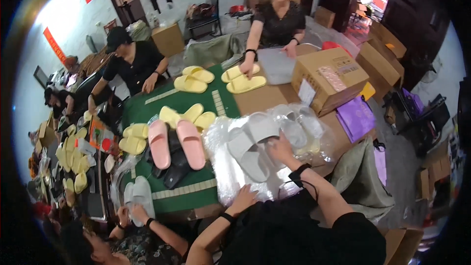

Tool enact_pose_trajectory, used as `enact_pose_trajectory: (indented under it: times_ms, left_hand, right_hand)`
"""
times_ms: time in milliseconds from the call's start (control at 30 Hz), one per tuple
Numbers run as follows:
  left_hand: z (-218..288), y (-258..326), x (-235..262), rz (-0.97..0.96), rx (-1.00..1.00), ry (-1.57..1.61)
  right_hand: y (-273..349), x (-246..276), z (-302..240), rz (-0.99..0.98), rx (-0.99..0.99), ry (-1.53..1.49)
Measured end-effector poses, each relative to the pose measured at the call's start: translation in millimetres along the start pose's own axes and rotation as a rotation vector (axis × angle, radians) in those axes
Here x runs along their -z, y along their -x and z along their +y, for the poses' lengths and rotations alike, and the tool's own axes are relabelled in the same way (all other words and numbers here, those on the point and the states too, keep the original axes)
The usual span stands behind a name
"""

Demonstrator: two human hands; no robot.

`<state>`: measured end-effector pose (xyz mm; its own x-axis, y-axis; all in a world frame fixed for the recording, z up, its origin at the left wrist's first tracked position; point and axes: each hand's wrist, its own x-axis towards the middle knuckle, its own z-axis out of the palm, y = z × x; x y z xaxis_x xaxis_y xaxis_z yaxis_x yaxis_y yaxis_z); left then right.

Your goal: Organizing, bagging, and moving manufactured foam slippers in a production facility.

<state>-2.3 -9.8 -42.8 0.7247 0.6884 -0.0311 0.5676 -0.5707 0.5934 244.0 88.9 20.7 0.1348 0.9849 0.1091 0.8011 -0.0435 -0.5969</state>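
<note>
My right hand [280,148] reaches forward over the bench [255,99], fingers curled onto the back end of a grey slipper [263,126]; the grip is partly closed around its edge. My left hand [244,198] lies lower and nearer to me, fingers spread and pressing flat on the clear plastic wrapping [230,176]; it holds nothing. A black band sits on each of my wrists.

A second grey slipper [247,154] lies just left of the right hand, on the same crinkled plastic. More pale slippers in clear bags [299,130] lie just beyond the right hand, toward the cardboard box [329,76].

To the left, on the green mat [184,103], a pair of pink slippers [176,143] lies side by side over some black slippers [172,167]. Yellow slippers [189,116] lie behind them, with another yellow pair [133,138] at the mat's left edge.

At the far side, a person in a dark top rests one hand on a yellow pair [243,79] and the other on a grey sheet. A second person in black sits at the far left corner near another yellow pair [194,79]. At the lower left, a third person's hands [135,212] hold a grey pair [139,195].

A purple bag [357,116] lies right of the box, and further cartons [382,56] stand on the floor beyond.
</note>
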Motion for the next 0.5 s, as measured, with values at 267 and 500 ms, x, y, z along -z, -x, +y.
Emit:
enact_pose_trajectory:
  times_ms: [267,500]
  left_hand:
    - [-0.3,-6.6,-1.1,-0.027,0.070,-0.143]
    - [16.5,-20.7,-10.8,-0.156,0.243,-0.318]
  right_hand:
    - [-7.3,63.3,19.7,-0.409,0.113,-0.197]
    - [-82.7,191.2,92.9,0.202,-0.077,-0.816]
